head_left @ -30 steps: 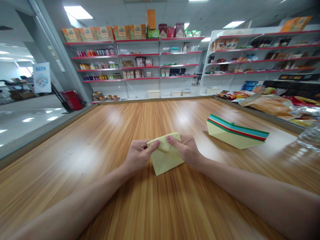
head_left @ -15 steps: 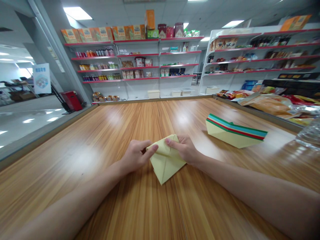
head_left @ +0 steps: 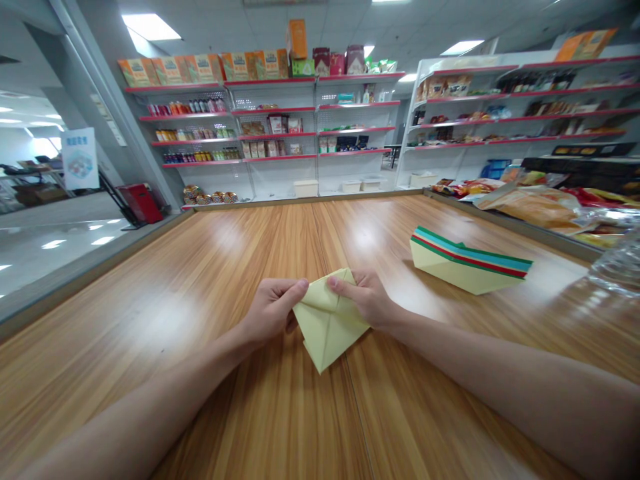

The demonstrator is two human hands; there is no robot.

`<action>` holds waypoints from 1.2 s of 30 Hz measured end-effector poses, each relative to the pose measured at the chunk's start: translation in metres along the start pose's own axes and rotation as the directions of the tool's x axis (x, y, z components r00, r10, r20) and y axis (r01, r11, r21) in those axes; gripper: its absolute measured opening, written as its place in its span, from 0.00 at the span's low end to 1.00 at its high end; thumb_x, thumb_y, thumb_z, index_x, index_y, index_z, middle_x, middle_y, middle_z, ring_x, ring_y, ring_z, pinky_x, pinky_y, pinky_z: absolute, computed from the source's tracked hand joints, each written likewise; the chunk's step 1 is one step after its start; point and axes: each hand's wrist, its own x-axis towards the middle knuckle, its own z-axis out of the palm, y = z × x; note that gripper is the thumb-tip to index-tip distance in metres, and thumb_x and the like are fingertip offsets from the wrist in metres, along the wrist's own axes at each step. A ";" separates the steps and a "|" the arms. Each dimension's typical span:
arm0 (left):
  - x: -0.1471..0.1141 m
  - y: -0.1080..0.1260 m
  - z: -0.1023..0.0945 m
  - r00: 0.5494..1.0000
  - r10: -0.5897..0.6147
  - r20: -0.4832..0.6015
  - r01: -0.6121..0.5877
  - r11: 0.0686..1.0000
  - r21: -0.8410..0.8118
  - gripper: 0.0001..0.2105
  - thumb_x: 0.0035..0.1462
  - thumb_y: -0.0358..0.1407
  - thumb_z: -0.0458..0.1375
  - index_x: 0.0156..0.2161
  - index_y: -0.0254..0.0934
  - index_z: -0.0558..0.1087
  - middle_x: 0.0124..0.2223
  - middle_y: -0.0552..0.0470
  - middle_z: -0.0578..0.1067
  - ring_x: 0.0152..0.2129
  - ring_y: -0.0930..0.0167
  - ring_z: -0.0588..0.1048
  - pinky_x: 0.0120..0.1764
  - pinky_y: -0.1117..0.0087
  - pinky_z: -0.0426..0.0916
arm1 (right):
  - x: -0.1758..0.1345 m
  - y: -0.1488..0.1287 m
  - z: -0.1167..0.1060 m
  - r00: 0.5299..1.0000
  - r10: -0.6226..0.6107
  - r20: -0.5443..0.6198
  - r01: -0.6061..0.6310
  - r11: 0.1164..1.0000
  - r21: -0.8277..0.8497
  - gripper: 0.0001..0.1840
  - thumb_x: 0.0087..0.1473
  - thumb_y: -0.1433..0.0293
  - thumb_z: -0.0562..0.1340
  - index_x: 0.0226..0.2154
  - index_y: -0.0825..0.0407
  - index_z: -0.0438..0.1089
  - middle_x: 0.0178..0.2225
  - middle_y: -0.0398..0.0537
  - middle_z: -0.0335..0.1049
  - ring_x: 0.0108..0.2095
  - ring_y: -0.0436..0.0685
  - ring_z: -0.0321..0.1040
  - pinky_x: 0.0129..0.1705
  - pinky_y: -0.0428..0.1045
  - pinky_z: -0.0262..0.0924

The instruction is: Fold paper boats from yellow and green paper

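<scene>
Forearms [head_left: 173,389] slant inward, left hand [head_left: 273,308] and right hand [head_left: 371,300] pinching, thumbs [head_left: 299,288] on top.

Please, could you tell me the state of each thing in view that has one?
Yellow paper: folded, held between both hands.
Left hand: closed on the paper's left side.
Right hand: closed on its upper right side.
Striped paper boat: folded, standing upright on the table.
Red-edged shelves: stocked with goods.
Ceiling lights: lit.

Folded paper [head_left: 331,325] | pale yellow, creased, layered | held aloft or resting: unclear | corner points to 6 o'clock | sits 6 o'clock of view centre
</scene>
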 end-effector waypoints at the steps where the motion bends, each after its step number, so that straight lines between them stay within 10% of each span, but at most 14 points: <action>1: 0.000 0.000 -0.001 0.999 -0.006 0.049 0.006 1.000 0.001 0.20 0.60 0.44 0.49 0.20 0.34 0.62 0.16 0.58 0.59 0.12 0.78 0.59 0.16 0.77 0.52 | 0.000 0.000 -0.001 1.000 -0.024 0.012 0.025 0.999 -0.026 0.18 0.47 0.58 0.64 0.24 0.59 0.70 0.20 0.47 0.66 0.21 0.52 0.64 0.21 0.45 0.57; 10: -0.003 0.001 -0.007 0.972 0.197 0.128 -0.229 0.921 0.315 0.17 0.58 0.38 0.51 0.19 0.34 0.60 0.18 0.59 0.53 0.15 0.80 0.53 0.18 0.76 0.47 | -0.001 0.002 0.002 0.990 -0.142 0.024 0.144 0.986 -0.079 0.16 0.49 0.60 0.63 0.26 0.58 0.70 0.23 0.46 0.65 0.23 0.50 0.62 0.22 0.44 0.56; 16: -0.003 -0.009 -0.012 0.865 0.447 0.227 -0.498 0.713 0.493 0.16 0.60 0.29 0.46 0.21 0.37 0.53 0.19 0.60 0.49 0.13 0.80 0.51 0.19 0.74 0.45 | 0.002 0.003 -0.005 0.996 0.051 0.073 -0.053 0.998 0.030 0.18 0.46 0.58 0.65 0.24 0.59 0.71 0.20 0.47 0.67 0.20 0.51 0.64 0.21 0.45 0.57; 28: -0.004 0.005 -0.012 0.697 0.612 0.374 -0.656 0.332 0.678 0.15 0.54 0.25 0.49 0.19 0.37 0.54 0.16 0.59 0.54 0.13 0.77 0.50 0.21 0.69 0.43 | 0.006 0.000 -0.012 0.959 0.214 0.186 -0.227 0.973 0.048 0.18 0.40 0.61 0.68 0.22 0.61 0.71 0.20 0.49 0.70 0.19 0.50 0.65 0.20 0.44 0.56; 36: -0.002 -0.004 -0.006 0.876 0.479 0.056 -0.440 0.746 0.500 0.23 0.58 0.31 0.49 0.13 0.35 0.50 0.13 0.58 0.53 0.10 0.80 0.52 0.18 0.71 0.43 | 0.002 0.004 -0.003 0.992 0.067 0.105 -0.071 0.997 0.034 0.19 0.45 0.58 0.65 0.24 0.60 0.71 0.21 0.48 0.69 0.21 0.50 0.65 0.22 0.45 0.58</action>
